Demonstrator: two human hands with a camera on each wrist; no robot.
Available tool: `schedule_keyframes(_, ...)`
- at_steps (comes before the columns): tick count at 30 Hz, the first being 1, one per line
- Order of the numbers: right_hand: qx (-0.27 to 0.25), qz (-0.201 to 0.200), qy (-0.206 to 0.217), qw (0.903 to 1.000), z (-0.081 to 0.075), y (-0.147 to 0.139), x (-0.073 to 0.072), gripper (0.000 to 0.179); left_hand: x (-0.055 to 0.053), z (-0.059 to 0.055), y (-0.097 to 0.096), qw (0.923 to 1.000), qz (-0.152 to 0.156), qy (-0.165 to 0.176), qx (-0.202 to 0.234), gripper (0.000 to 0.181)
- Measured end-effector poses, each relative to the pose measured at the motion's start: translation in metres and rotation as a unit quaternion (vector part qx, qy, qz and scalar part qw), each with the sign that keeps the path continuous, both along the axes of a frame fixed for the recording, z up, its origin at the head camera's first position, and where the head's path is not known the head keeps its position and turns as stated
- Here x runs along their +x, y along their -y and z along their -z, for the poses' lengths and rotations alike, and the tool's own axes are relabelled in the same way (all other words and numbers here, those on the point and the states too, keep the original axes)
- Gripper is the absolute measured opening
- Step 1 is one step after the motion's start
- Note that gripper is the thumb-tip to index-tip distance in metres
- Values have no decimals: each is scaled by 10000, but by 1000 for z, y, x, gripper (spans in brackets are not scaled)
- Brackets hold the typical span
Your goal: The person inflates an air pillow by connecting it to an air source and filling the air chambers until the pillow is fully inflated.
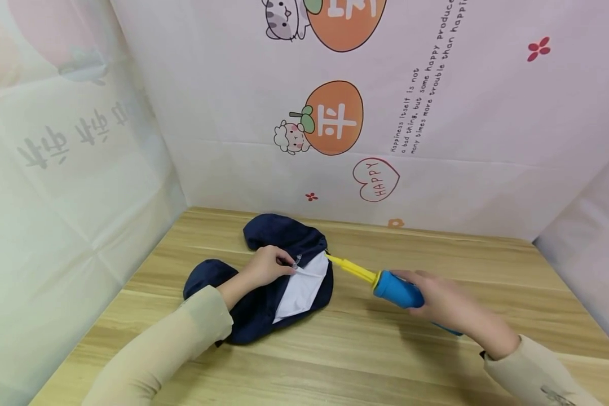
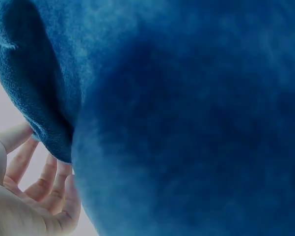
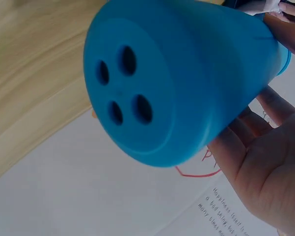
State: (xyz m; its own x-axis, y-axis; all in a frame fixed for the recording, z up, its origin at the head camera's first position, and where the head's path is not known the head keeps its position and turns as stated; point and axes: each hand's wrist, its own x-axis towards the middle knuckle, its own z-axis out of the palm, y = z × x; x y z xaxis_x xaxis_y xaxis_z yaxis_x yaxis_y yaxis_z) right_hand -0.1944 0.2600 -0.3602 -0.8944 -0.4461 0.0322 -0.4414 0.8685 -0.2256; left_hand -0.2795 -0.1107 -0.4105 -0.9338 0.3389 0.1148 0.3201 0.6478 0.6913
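A navy U-shaped neck pillow [image 1: 284,232] lies on the table with a white inner part [image 1: 304,287] showing through its opening. My left hand [image 1: 261,267] pinches a small clear valve [image 1: 298,261] at the edge of that white part. In the left wrist view, blue plush fabric [image 2: 186,123] fills most of the picture. My right hand [image 1: 444,304] grips a blue hand pump [image 1: 398,290] with a yellow nozzle [image 1: 354,270] pointing left. The nozzle tip is at the pillow's right edge, apart from the valve. Several round holes show in the pump's end [image 3: 122,88] in the right wrist view.
The wood-grain table [image 1: 385,361] reaches back to a printed white sheet [image 1: 233,169] hung behind it. White sheets also stand at the left [image 1: 71,197] and right [image 1: 588,225] sides.
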Motion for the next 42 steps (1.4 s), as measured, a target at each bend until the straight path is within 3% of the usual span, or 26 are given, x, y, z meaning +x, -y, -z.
schedule_keyframes(3,-10,-63,-63,10000,0,7,-1,75,-1,-2,1,10000,-56,-21,-37,11)
schedule_keyframes(8,93,-246,-250,9993,1,17,-4,73,1,-2,0,9995,131,-212,-213,11)
schedule_keyframes(15,53,-354,-210,9991,-1,28,-7,70,4,-4,-1,9919,353,-771,-942,16)
schedule_keyframes(20,16,-405,-203,9990,-7,33,-12,68,7,-6,-2,9729,591,-1431,-1716,22)
schedule_keyframes(24,159,-423,-219,9987,-10,38,-16,67,7,-5,-2,9570,689,-1906,-2076,23)
schedule_keyframes(30,378,-396,-216,9983,-7,43,-19,67,9,-3,-1,9143,926,-2850,-2724,20)
schedule_keyframes(32,395,-397,-245,9981,-6,43,-19,67,9,-4,-1,9050,976,-3041,-2810,18)
schedule_keyframes(42,460,-459,-421,9970,-6,45,-19,68,8,-4,-2,9002,1070,-3071,-2897,17)
